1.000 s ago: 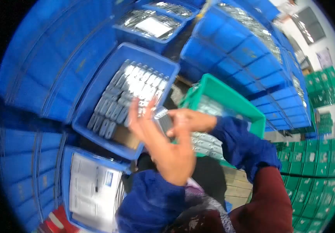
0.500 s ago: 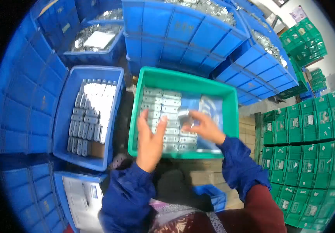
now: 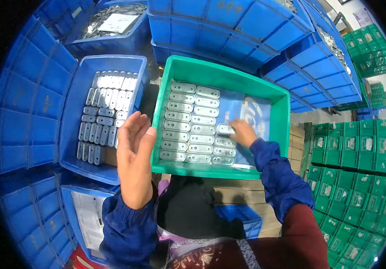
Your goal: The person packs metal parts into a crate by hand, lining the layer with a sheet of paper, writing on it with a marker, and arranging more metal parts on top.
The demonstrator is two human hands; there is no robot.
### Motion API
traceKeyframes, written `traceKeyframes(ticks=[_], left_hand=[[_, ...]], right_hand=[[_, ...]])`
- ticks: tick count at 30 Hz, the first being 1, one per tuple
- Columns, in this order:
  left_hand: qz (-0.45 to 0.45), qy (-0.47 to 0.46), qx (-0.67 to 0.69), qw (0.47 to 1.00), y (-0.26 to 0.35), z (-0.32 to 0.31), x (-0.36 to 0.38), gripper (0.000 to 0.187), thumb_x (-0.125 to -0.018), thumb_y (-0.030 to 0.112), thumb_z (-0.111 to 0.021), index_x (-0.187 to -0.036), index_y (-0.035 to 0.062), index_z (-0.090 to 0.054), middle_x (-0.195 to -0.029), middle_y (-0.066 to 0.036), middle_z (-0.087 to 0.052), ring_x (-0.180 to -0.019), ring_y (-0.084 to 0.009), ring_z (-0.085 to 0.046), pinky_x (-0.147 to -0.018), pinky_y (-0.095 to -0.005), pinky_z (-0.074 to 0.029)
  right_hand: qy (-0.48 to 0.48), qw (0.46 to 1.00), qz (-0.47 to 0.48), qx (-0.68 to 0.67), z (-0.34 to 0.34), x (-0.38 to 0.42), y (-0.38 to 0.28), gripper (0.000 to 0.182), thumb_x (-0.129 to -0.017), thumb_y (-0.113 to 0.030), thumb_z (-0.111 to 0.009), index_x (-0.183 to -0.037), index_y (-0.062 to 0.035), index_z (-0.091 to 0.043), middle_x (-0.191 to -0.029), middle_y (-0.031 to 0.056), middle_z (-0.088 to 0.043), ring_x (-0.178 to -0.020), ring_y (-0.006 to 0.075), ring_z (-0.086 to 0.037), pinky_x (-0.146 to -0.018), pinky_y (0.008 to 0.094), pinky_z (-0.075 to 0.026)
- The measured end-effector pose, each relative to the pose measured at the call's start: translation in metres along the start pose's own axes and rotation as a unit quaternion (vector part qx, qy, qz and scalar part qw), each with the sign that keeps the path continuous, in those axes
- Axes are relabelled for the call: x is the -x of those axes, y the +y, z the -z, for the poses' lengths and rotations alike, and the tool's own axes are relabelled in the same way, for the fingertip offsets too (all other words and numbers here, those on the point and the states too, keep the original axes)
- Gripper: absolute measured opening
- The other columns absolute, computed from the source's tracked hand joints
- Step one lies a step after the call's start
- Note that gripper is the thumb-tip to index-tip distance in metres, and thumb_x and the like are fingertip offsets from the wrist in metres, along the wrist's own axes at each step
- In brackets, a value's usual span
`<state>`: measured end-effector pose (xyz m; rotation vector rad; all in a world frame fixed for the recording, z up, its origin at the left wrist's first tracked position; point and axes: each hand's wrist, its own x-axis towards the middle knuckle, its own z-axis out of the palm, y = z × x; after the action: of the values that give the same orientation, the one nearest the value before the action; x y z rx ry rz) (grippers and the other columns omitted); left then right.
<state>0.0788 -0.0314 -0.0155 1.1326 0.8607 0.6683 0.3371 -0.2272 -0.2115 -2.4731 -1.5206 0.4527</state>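
Observation:
My right hand (image 3: 244, 132) is inside the green bin (image 3: 229, 69), fingers closed on the end of a silver oblong metal part (image 3: 224, 128) with rounded ends. That part sits at the head of a short third column, just above another metal part (image 3: 225, 142). Two longer columns of the same pieces, each with holes in its face, lie flat to the left, one marked by this piece (image 3: 177, 115). My left hand (image 3: 135, 157) holds nothing; its fingers are raised and apart, between the green bin and the blue bin (image 3: 70, 134).
Rows of similar metal parts (image 3: 106, 112) fill much of the blue bin. Large blue crates (image 3: 220, 33) stand behind, some heaped with metal pieces. Stacked green crates (image 3: 358, 148) line the right side. A paper sheet (image 3: 87, 215) lies at the lower left.
My left hand has left the green bin, moving left toward the blue bin. My right hand has brought its metal part down to the third column. The view has shifted slightly.

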Motion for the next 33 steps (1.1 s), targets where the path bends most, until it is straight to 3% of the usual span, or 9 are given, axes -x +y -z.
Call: traceKeyframes(ticks=[9,11,15,17,20,23,25,28,33], left_hand=[[-0.003,-0.02,0.0,1.0,-0.001,-0.003,0.002,0.043,-0.086,0.011,-0.053,-0.124,-0.0039,-0.04,-0.125,-0.017,-0.044,-0.117,-0.0247,-0.043,-0.098,-0.0339,-0.033],[-0.006,-0.019,-0.016,1.0,-0.001,-0.002,0.003,0.043,-0.087,0.014,-0.053,-0.125,-0.003,-0.04,-0.125,-0.016,-0.045,-0.117,-0.025,-0.043,-0.098,-0.0353,-0.034],[0.001,-0.022,-0.003,1.0,0.001,-0.002,0.003,0.043,-0.086,0.01,-0.054,-0.123,-0.0045,-0.039,-0.124,-0.017,-0.043,-0.116,-0.024,-0.043,-0.098,-0.0323,-0.033],[0.003,-0.023,-0.005,1.0,0.001,-0.001,0.003,0.043,-0.086,0.01,-0.054,-0.123,-0.0045,-0.039,-0.124,-0.017,-0.043,-0.116,-0.0238,-0.043,-0.098,-0.0322,-0.033],[-0.002,-0.025,-0.02,0.999,0.0,-0.001,0.002,0.044,-0.087,0.014,-0.052,-0.125,-0.0029,-0.04,-0.126,-0.016,-0.043,-0.118,-0.0258,-0.042,-0.098,-0.0365,-0.034],[0.001,-0.024,-0.019,1.0,0.001,-0.001,0.002,0.044,-0.087,0.015,-0.052,-0.125,-0.0028,-0.04,-0.126,-0.016,-0.043,-0.118,-0.0264,-0.041,-0.098,-0.0369,-0.034],[0.002,-0.027,-0.028,0.999,0.001,-0.001,0.002,0.044,-0.087,0.015,-0.053,-0.125,-0.0026,-0.04,-0.126,-0.016,-0.043,-0.119,-0.0266,-0.041,-0.098,-0.037,-0.034],[0.0,-0.03,-0.018,0.999,-0.001,-0.002,0.003,0.044,-0.087,0.015,-0.053,-0.125,-0.0029,-0.04,-0.126,-0.017,-0.043,-0.119,-0.0268,-0.041,-0.098,-0.037,-0.034],[0.002,-0.028,-0.019,0.999,0.0,-0.003,0.003,0.045,-0.086,0.016,-0.053,-0.125,-0.0038,-0.04,-0.127,-0.017,-0.042,-0.119,-0.0271,-0.04,-0.098,-0.0371,-0.034]], right_hand=[[0.014,0.999,-0.008,-0.048,-0.004,0.009,0.005,0.042,-0.06,-0.013,-0.067,-0.101,-0.0032,-0.061,-0.091,0.0163,-0.06,-0.087,0.0333,-0.057,-0.076,0.0392,-0.046],[-0.031,0.994,-0.047,-0.096,-0.001,0.005,0.008,0.042,-0.06,-0.016,-0.069,-0.099,-0.0023,-0.062,-0.092,0.0173,-0.061,-0.086,0.0325,-0.059,-0.076,0.0382,-0.047],[-0.07,0.992,-0.053,-0.087,0.0,-0.008,0.016,0.043,-0.061,-0.02,-0.071,-0.099,-0.0029,-0.062,-0.089,0.0173,-0.063,-0.084,0.0326,-0.06,-0.076,0.0382,-0.047],[-0.033,0.997,-0.015,-0.071,-0.003,-0.007,0.017,0.043,-0.061,-0.02,-0.071,-0.1,-0.0043,-0.062,-0.089,0.0172,-0.063,-0.083,0.0329,-0.06,-0.075,0.0391,-0.048],[-0.082,0.996,-0.024,-0.026,0.004,-0.004,0.008,0.042,-0.062,-0.018,-0.069,-0.101,-0.0047,-0.062,-0.091,0.0177,-0.063,-0.084,0.0334,-0.06,-0.076,0.0397,-0.047],[-0.052,0.997,-0.011,-0.05,0.004,0.003,0.003,0.042,-0.063,-0.016,-0.068,-0.102,-0.0044,-0.061,-0.097,0.0183,-0.061,-0.092,0.0331,-0.057,-0.08,0.0392,-0.046],[-0.073,0.993,-0.068,-0.063,0.014,0.002,-0.007,0.043,-0.063,-0.016,-0.068,-0.103,-0.0034,-0.061,-0.096,0.0181,-0.06,-0.092,0.0336,-0.056,-0.08,0.0389,-0.045],[-0.034,0.992,-0.048,-0.111,0.01,-0.001,0.007,0.045,-0.062,-0.016,-0.07,-0.103,-0.0025,-0.061,-0.095,0.0177,-0.059,-0.091,0.0337,-0.056,-0.08,0.0383,-0.045],[-0.013,0.999,-0.031,-0.025,0.008,-0.019,0.018,0.044,-0.062,-0.014,-0.069,-0.104,-0.0056,-0.061,-0.098,0.0169,-0.059,-0.093,0.0337,-0.056,-0.079,0.0396,-0.046]])
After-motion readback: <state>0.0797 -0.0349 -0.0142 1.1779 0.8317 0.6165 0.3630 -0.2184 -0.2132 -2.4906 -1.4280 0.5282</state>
